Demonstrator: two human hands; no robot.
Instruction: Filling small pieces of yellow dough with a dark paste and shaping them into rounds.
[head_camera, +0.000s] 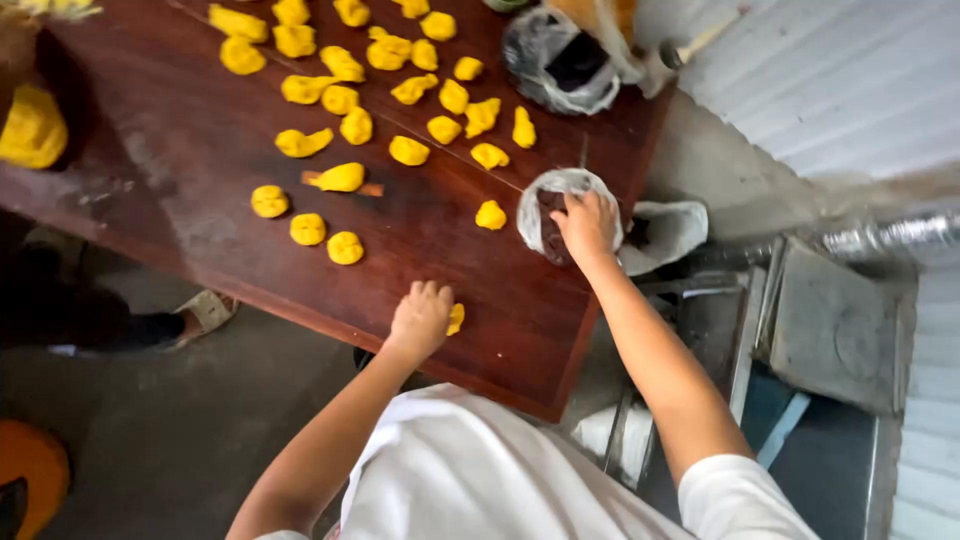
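My left hand (420, 317) rests on a yellow dough piece (456, 318) near the front edge of the dark wooden table (200, 200), fingers curled over it. My right hand (587, 226) reaches into a small bowl lined with clear plastic (545, 195) that holds a dark filling; the fingertips are inside and hidden. One dough lump (490, 215) lies just left of that bowl. Several more yellow dough lumps (345, 178) are spread across the table's far half.
A second plastic-lined bowl of dark filling (560, 60) stands at the table's far right. A large yellow dough mass (32, 128) sits at the far left. Another person's sandalled foot (205, 312) is on the floor left. A grey metal box (835, 325) stands right.
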